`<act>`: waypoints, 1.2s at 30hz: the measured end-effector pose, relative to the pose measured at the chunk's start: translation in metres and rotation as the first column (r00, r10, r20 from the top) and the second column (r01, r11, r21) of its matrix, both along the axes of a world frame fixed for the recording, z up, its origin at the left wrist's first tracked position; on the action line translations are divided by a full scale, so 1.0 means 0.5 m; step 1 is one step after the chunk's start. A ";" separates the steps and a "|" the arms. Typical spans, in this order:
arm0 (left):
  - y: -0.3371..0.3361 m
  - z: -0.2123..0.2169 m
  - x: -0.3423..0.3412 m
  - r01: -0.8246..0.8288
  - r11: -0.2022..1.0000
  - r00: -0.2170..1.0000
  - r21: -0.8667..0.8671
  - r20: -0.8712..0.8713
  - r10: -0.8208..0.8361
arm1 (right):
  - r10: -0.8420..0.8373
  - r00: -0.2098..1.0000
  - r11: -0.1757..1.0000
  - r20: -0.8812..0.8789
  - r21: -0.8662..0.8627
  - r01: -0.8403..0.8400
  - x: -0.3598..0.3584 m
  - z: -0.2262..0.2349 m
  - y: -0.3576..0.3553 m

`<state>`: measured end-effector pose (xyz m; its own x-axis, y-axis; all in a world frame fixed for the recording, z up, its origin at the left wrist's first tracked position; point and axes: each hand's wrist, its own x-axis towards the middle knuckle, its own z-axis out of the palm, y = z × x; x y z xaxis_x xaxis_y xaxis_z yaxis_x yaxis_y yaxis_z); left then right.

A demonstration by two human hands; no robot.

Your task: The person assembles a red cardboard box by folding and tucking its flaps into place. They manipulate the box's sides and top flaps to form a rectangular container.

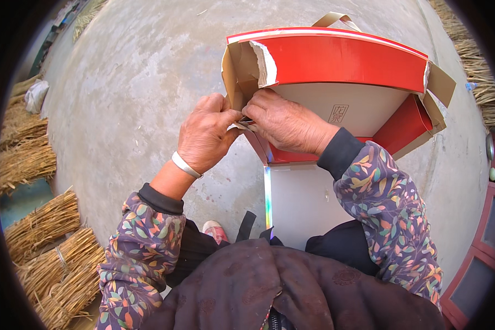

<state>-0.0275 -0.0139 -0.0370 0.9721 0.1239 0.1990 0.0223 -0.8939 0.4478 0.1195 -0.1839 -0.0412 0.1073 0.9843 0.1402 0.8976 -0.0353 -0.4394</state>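
Cardboard gift box point(335, 66), red outside and plain brown within, fills the upper middle of the view, held above a grey concrete floor point(132, 71). Its flaps stand open: a torn brown one at the upper left corner, another at the right edge, and a tan ribbon handle point(335, 19) arches over the top. A pale inner panel carries a small square stamp-like label point(338, 114) near its middle. Below it a white panel with a shiny rainbow edge runs down to the person's lap. Bundles of dry straw point(44, 220) lie along the left, more at the far right beside a red cabinet point(484, 242). Left hand point(206, 135), a silver bracelet point(185, 165) at its wrist, and right hand point(286, 124) meet at the box's lower left corner, fingers of both pinching a small flap point(245, 122) there.
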 end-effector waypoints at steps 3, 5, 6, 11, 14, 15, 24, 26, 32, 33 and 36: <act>-0.011 0.002 -0.001 -0.024 0.999 1.000 0.031 -0.016 0.024 | 0.032 0.999 0.999 -0.014 0.000 -0.032 0.006 0.000 0.002; -0.018 0.004 -0.004 -0.056 0.998 0.998 -0.027 -0.032 0.056 | 0.052 0.998 0.998 -0.037 0.046 -0.050 0.010 0.002 0.004; -0.020 0.003 -0.007 -0.070 0.997 0.997 -0.031 -0.034 0.069 | 0.049 0.997 0.998 -0.053 0.037 -0.048 0.012 0.001 0.005; -0.022 0.004 -0.015 -0.155 0.956 0.983 -0.250 -0.139 0.123 | 0.028 0.999 0.998 -0.043 0.049 -0.026 0.011 0.011 0.008; -0.017 -0.005 -0.013 -0.192 0.821 0.973 -0.537 -0.217 0.085 | 0.019 0.998 0.996 -0.056 0.083 -0.014 0.011 0.011 0.007; -0.015 -0.009 -0.014 -0.162 0.832 0.980 -0.530 -0.188 0.071 | 0.025 0.998 0.996 -0.053 0.092 -0.020 0.012 0.011 0.007; 0.014 -0.062 -0.006 -0.041 0.841 0.981 -0.540 -0.183 -0.070 | 0.001 0.999 0.999 -0.054 -0.040 -0.003 0.003 0.026 0.007; 0.023 -0.068 -0.004 -0.010 0.864 0.978 -0.503 -0.186 -0.097 | -0.065 0.979 0.992 -0.194 -0.120 0.042 0.002 0.030 0.007; 0.029 -0.057 -0.005 0.087 0.953 0.976 -0.289 -0.164 -0.140 | -0.039 0.984 0.994 -0.176 -0.109 0.020 0.011 0.026 0.007; 0.026 -0.054 -0.002 0.088 0.952 0.974 -0.295 -0.175 -0.144 | -0.049 0.982 0.993 -0.183 -0.116 0.028 0.014 0.024 0.004; 0.017 -0.049 0.011 0.065 0.940 0.970 -0.334 -0.201 -0.139 | -0.043 0.990 0.993 -0.134 -0.119 0.027 0.027 0.017 -0.001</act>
<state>-0.0220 -0.0055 -0.0617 0.9976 0.0433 -0.0536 0.0685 -0.7042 0.7067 0.1330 -0.1847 -0.0328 0.1521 0.9883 0.0062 0.8268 -0.1238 -0.5487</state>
